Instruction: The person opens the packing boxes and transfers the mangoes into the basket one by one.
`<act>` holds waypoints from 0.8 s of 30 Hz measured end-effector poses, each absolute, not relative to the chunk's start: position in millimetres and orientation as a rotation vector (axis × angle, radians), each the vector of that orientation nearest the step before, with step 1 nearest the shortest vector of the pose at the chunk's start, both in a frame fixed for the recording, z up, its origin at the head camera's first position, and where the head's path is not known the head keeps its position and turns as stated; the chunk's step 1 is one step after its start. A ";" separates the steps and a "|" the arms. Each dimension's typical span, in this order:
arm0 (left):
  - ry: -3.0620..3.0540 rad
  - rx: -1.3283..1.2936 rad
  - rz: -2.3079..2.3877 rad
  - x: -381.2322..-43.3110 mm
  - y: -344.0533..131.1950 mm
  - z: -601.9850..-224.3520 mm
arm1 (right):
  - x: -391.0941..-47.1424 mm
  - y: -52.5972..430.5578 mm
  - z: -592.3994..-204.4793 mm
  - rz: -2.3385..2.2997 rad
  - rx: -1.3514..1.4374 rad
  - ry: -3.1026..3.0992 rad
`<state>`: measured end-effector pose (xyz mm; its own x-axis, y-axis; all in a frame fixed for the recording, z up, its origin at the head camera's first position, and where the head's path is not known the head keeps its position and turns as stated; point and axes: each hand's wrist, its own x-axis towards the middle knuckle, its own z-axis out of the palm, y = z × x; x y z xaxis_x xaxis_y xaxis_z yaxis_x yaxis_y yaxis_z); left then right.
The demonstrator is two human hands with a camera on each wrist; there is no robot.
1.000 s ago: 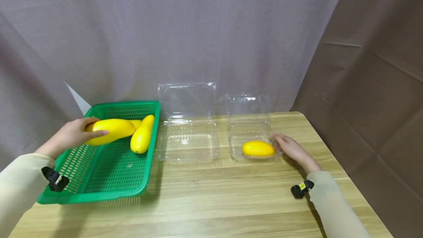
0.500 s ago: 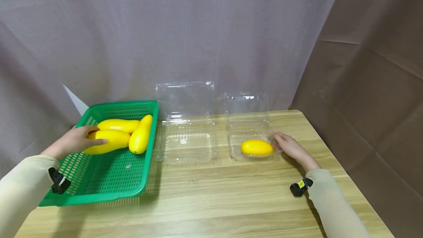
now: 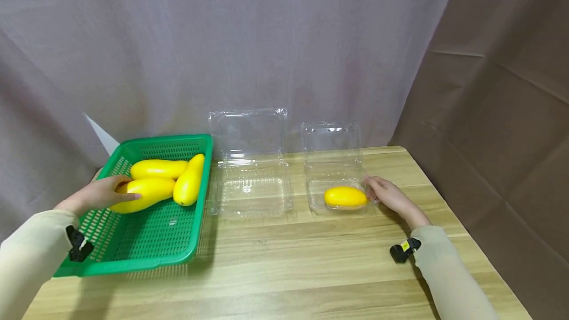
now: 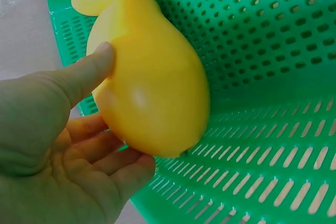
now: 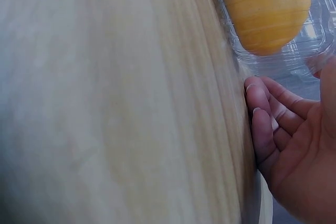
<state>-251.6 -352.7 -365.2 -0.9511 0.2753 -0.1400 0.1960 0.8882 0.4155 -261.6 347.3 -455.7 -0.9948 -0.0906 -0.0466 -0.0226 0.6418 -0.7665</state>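
Observation:
In the green basket, my left hand [image 3: 100,192] grips the near end of a smooth yellow squash [image 3: 153,190]. The left wrist view shows the thumb on one side of that squash [image 4: 152,82] and the fingers curled against the other. Two more yellow squashes lie beside it, one behind [image 3: 159,168] and one along the right wall [image 3: 190,181]. On the right, my right hand [image 3: 387,196] pinches the side edge of a small clear clamshell container [image 3: 316,187], its lid standing up. An oval yellow squash [image 3: 345,196] lies inside, also visible in the right wrist view.
The green mesh basket [image 3: 194,246] stands at the left of the wooden table [image 3: 284,270]. A larger clear clamshell [image 3: 253,201], lid raised, sits between the basket and the small container. Grey curtain [image 3: 266,38] hangs behind; a brown cloth [image 3: 502,112] borders the right.
My left hand has lowered the squash onto the basket's floor, in front of the others. The squash behind shows more fully now. My right hand has stayed at the small container's edge.

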 end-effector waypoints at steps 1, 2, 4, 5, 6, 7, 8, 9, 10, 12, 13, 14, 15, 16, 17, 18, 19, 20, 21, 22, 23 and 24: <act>2.859 0.359 0.604 -250.8 -352.9 -365.6 | -261.7 347.2 -455.7 -1.292 -0.097 2.772; 2.857 0.352 0.607 -250.2 -352.9 -366.0 | -261.9 347.1 -455.7 -1.291 -0.102 2.772; 2.854 0.342 0.618 -250.1 -352.5 -366.3 | -261.9 347.1 -455.2 -1.290 -0.104 2.767; 2.849 0.338 0.624 -250.3 -352.2 -366.1 | -261.8 347.0 -454.7 -1.292 -0.104 2.764; 2.841 0.333 0.629 -250.6 -351.8 -365.9 | -261.8 346.9 -454.4 -1.293 -0.103 2.761; 2.831 0.333 0.622 -250.8 -351.7 -365.8 | -261.9 346.8 -454.1 -1.292 -0.104 2.759; 2.821 0.337 0.610 -250.9 -351.8 -366.2 | -261.8 346.6 -453.8 -1.292 -0.106 2.757; 2.808 0.342 0.604 -251.0 -351.9 -367.1 | -261.7 346.4 -453.6 -1.293 -0.102 2.755; 2.797 0.342 0.595 -251.4 -351.7 -367.5 | -261.2 346.5 -453.3 -1.294 -0.099 2.754; 2.776 0.346 0.578 -251.7 -351.8 -368.4 | -260.4 346.6 -453.1 -1.298 -0.098 2.753; 2.767 0.347 0.571 -251.7 -351.8 -368.8 | -260.0 346.6 -453.0 -1.301 -0.097 2.753; 2.760 0.346 0.572 -252.0 -351.5 -369.3 | -259.5 346.6 -452.9 -1.306 -0.097 2.753; 2.755 0.342 0.578 -252.4 -351.0 -369.2 | -259.2 346.8 -452.9 -1.307 -0.095 2.753; 2.754 0.335 0.578 -252.1 -351.0 -368.9 | -259.5 346.8 -452.9 -1.305 -0.097 2.755; 2.750 0.338 0.577 -252.2 -350.9 -368.6 | -259.7 346.7 -452.8 -1.304 -0.099 2.758; 2.750 0.342 0.571 -252.3 -350.6 -368.2 | -260.0 346.7 -452.9 -1.301 -0.099 2.761; 2.749 0.340 0.564 -252.4 -350.1 -367.7 | -260.1 346.7 -453.0 -1.302 -0.100 2.762; 2.750 0.340 0.552 -252.8 -349.5 -367.1 | -260.1 346.7 -453.2 -1.302 -0.100 2.763; 2.752 0.341 0.538 -253.3 -348.9 -366.0 | -260.2 346.9 -453.4 -1.301 -0.100 2.763; 2.749 0.334 0.530 -254.1 -348.2 -364.6 | -260.3 346.8 -453.5 -1.304 -0.102 2.762; 2.751 0.331 0.521 -255.0 -346.9 -362.9 | -260.3 346.7 -453.5 -1.308 -0.105 2.760; 2.755 0.320 0.509 -256.1 -345.3 -360.9 | -260.4 346.8 -453.6 -1.311 -0.106 2.757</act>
